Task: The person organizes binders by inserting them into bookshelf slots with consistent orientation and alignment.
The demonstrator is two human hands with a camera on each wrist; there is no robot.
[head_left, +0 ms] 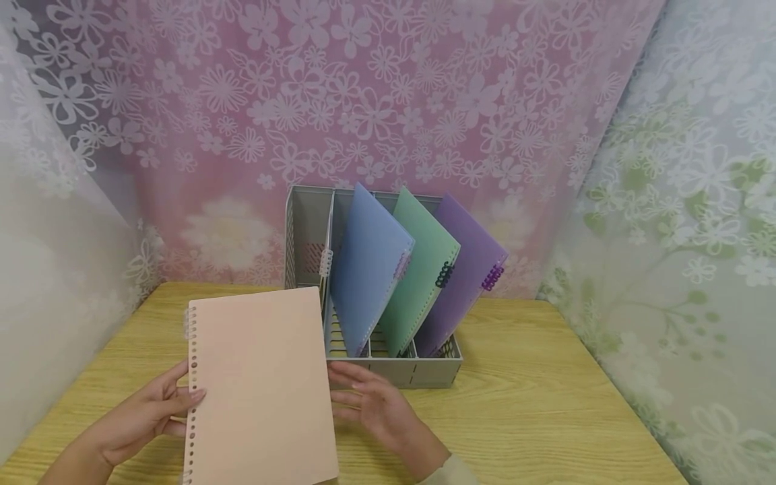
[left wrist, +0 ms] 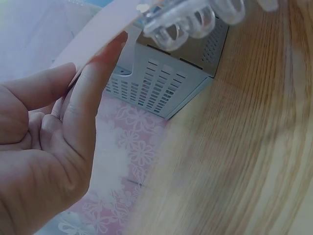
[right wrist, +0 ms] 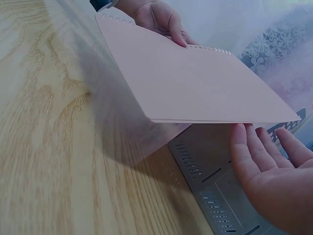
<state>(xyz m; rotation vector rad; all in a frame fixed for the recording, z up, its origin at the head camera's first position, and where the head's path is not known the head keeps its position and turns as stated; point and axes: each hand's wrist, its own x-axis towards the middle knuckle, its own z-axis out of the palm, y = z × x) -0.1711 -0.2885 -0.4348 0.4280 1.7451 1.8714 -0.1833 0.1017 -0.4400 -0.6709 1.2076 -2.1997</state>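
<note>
A pale pink loose-leaf notebook [head_left: 257,391] with clear binder rings along its left edge is held up in front of the rack. My left hand [head_left: 136,417] pinches that ringed edge, thumb on the front cover and fingers behind. At the opposite edge is my right hand [head_left: 382,407], its fingers extended. In the right wrist view, the fingertips [right wrist: 238,131] are at the notebook's lower edge, partly behind it; whether they bear any weight is unclear. Behind stands a grey file rack [head_left: 394,374], its lower left part hidden by the notebook.
Blue [head_left: 372,263], green [head_left: 418,269] and purple [head_left: 467,269] notebooks lean in separate rack slots. Another notebook with pale rings [head_left: 326,263] stands edge-on further left. The wooden table [head_left: 533,404] meets floral curtains [head_left: 376,101] at the back and sides.
</note>
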